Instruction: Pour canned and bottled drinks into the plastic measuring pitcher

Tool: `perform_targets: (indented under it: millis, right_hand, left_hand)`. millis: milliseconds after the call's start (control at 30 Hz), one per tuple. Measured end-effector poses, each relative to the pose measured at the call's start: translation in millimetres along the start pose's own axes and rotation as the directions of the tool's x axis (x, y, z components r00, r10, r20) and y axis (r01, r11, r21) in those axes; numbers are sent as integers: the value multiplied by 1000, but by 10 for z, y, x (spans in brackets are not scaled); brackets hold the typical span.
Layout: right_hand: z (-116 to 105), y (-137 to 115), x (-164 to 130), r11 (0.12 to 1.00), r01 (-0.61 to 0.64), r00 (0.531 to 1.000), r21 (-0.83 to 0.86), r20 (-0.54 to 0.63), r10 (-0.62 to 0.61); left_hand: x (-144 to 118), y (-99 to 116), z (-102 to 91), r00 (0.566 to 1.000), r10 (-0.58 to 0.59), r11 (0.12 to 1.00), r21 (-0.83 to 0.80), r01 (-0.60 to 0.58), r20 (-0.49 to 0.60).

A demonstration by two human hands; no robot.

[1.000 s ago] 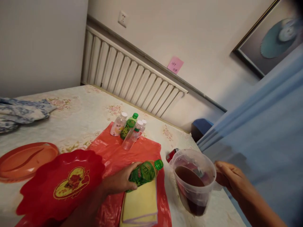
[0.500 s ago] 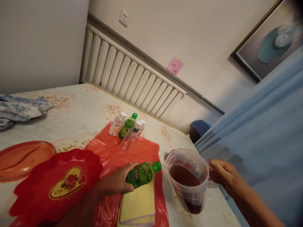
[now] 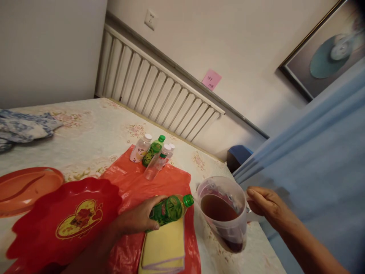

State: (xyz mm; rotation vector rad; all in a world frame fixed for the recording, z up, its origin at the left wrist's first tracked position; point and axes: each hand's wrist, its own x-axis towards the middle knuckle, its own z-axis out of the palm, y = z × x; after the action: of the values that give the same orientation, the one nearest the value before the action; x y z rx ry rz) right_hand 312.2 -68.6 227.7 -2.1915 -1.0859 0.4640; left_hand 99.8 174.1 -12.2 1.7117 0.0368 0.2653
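The left hand is wrapped around the body of a small green plastic bottle with a green screw cap, fingers curled and pressed against its label, thumb across the top; the bottle is tilted, its capped neck pointing toward a clear plastic measuring jug part-filled with dark brown liquid. The bottle sits over a folded yellow cloth, which lies on a sheet of orange-red plastic film spread on the cream floral tablecloth. The jug stands just beside the bottle's cap, on the side away from the left hand, and leans slightly toward it. The right hand closes on the jug's handle on its far side from the bottle, fingers bent together around it; the handle itself is mostly hidden by them. Beyond the bottle, at the far end of the orange-red film, stands a cluster of small bottles with white and green caps, touching or nearly touching each other. On the left hand's side of the bottle lies a scalloped red plastic plate with a gold heart motif, and past it an orange oval tray. A white slatted radiator runs along the wall behind the cluster.
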Motion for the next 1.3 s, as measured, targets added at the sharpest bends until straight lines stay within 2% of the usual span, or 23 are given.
perform_targets:
  millis: [300,567,1033,1300]
  right_hand:
    - [-42,-91,22,992,37,999,-120,31,-34]
    - [-63,-186,48,984,67,998,-163,26,-63]
    - [-81,-318,74,957,110,994,-267,35,-104]
    - [-97,-314,85,936,133,991,-326,63,-118]
  left_hand:
    - [9,-70,-14,999,-12,997,82,16,-39]
    - [21,-121,-9,999,4,995,96,0,-38]
    - [7,-3,-9,999,-7,995,95,10,-34]
    - [14,-48,-5,999,1,994,113,3,-32]
